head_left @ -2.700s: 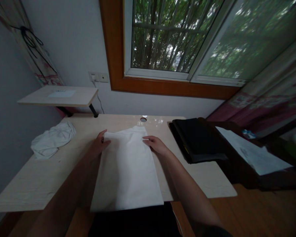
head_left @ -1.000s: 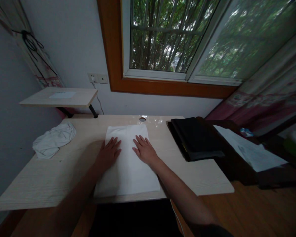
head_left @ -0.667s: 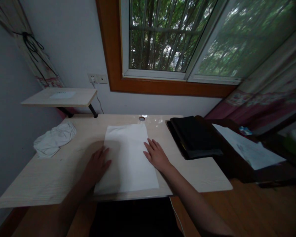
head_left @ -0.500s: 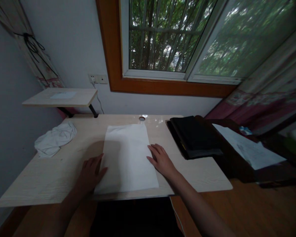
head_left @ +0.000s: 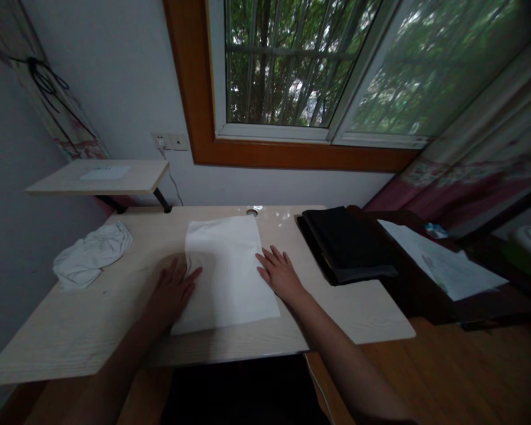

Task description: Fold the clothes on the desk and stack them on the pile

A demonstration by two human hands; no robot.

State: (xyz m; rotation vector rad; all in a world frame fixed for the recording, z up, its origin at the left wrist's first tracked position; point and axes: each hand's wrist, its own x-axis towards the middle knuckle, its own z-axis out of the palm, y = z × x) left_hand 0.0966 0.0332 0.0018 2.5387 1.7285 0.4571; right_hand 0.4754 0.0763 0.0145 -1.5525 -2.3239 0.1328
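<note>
A white cloth (head_left: 230, 271), roughly rectangular, lies flat on the pale wooden desk (head_left: 349, 313) in front of me. Along its left edge rests my left hand (head_left: 171, 292), fingers spread, the thumb lying on the cloth; a small ripple shows by the fingertips. My right hand (head_left: 282, 274) lies at the opposite edge, palm down with fingers stretched out, their tips touching the cloth's border. Neither hand grips anything. A second white cloth (head_left: 92, 254) sits crumpled at the desk's left side.
Black folders (head_left: 345, 242) are stacked at the desk's right. A small raised shelf (head_left: 137, 180) with a paper on it stands at the back left. Beyond the folders, a dark side table holds a printed sheet (head_left: 442, 260). A round cable hole (head_left: 252, 212) is near the back edge.
The cloth has shifted away from the desk's front edge, and both hands have moved forward with it. My left thumb now reaches further onto the cloth. The view has shifted slightly.
</note>
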